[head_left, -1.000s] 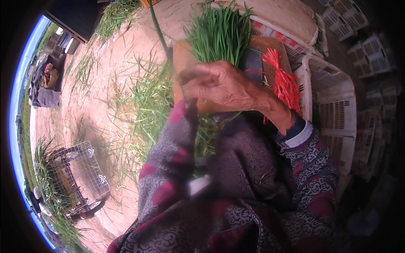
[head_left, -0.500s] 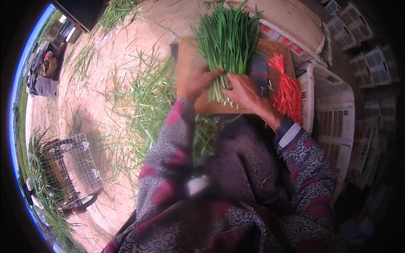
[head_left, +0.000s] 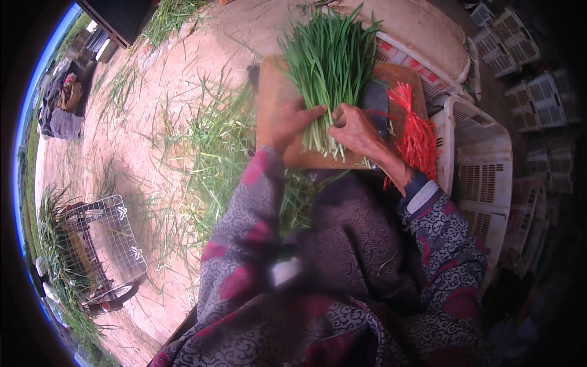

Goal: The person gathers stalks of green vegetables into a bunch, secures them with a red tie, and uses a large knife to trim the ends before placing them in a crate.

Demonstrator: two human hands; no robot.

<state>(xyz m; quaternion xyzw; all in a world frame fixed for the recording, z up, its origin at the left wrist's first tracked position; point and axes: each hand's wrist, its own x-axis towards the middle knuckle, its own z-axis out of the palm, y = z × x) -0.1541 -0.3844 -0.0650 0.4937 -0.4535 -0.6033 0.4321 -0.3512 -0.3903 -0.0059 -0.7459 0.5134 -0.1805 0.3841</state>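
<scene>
A thick bunch of garlic chives (head_left: 330, 61) lies on a brown board (head_left: 269, 82), its leaves pointing away and its pale cut stems toward me. My left hand (head_left: 290, 122) is wrapped round the left side of the stems, thumb across their top. At the right side of the stems, my right hand (head_left: 358, 129) is closed, thumb and forefinger pinched together; whatever sits between them is too small to make out. Just right of that hand is a heap of red plastic strips (head_left: 416, 134), and a thin red strand reaches toward its wrist side.
A dark flat plate (head_left: 375, 101) lies on the board's right part. White plastic crates (head_left: 483, 153) stand to the right, more behind them. Loose chive leaves (head_left: 214, 153) litter the ground at left, near a wire cart basket (head_left: 116, 238). A covered crate (head_left: 422, 37) stands beyond the board.
My right hand's fingers have drawn up into a tighter pinch beside the stems. My left hand keeps its hold. The whole view has shifted slightly.
</scene>
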